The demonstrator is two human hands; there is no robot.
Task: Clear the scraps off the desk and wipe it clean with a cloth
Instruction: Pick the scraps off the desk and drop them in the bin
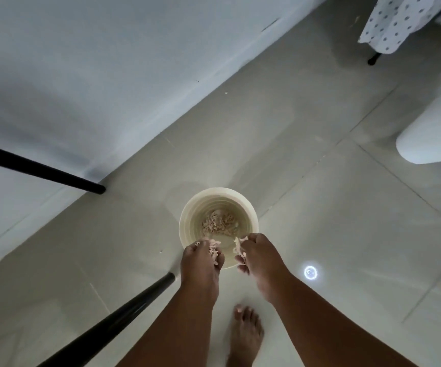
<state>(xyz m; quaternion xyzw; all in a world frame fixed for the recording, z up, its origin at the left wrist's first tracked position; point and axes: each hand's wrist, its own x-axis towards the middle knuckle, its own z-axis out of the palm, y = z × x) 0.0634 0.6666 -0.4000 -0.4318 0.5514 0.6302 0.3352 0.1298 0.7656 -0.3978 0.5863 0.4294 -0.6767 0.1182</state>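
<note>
At lower centre, over a cream bin (187, 221) holding scraps (219, 221): left hand (200, 263) and right hand (260, 256) each curling fingers around pale scraps.

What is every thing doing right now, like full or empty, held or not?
Bin: upright on the floor, open top, some scraps inside.
Scraps: a pile at the bin's bottom, more in both hands.
Left hand: over the bin, holding scraps.
Right hand: over the bin, holding scraps.
</note>
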